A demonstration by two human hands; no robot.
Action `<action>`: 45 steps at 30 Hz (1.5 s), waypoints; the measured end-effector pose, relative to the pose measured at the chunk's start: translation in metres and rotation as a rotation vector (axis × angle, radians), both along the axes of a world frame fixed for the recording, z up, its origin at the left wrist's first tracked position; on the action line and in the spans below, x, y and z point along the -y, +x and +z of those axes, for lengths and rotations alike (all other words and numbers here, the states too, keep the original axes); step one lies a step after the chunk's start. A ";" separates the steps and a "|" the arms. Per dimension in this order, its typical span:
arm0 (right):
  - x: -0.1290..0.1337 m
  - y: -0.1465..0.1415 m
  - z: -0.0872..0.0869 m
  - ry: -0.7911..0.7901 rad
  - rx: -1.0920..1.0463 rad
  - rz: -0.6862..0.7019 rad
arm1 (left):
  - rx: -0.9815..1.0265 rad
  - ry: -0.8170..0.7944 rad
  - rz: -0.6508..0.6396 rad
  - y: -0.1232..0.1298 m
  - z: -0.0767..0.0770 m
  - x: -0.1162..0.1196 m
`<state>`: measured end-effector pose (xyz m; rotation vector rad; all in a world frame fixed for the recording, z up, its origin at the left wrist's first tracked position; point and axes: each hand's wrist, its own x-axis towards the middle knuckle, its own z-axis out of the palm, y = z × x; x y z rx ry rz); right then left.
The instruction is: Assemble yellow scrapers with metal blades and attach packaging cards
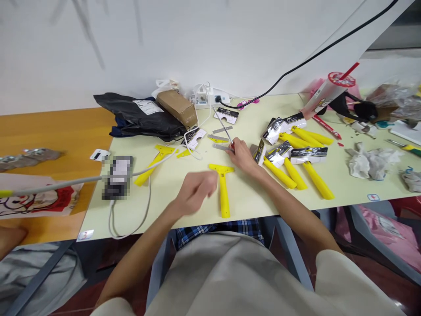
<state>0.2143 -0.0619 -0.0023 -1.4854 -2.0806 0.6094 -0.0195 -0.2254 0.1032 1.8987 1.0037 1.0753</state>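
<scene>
A yellow scraper handle lies on the pale table with its wide head away from me. Just left of its head is my left hand, fingers curled and slightly blurred; anything inside them is hidden. My right hand rests beyond the scraper, closed around a screwdriver whose thin metal shaft slants away to the left; its grip is hidden. By those fingertips lies a flat metal blade, perhaps touched by them. Near it are a yellow blade cover and another metal blade.
Several packaged yellow scrapers lie to the right, near a tall cup and a red marker. Another yellow scraper is at left, under a white cable. A cardboard box, black bag and power strip line the wall.
</scene>
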 end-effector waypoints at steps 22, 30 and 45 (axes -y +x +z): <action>-0.010 0.006 -0.014 0.126 -0.637 -0.222 | -0.434 -0.325 -0.164 0.009 -0.083 -0.265; -0.009 0.005 -0.004 0.112 -0.688 -0.273 | -0.272 -0.311 -0.181 0.006 -0.058 -0.269; -0.008 0.010 0.009 0.181 -0.734 -0.366 | -0.474 -0.062 -0.345 0.064 -0.064 -0.302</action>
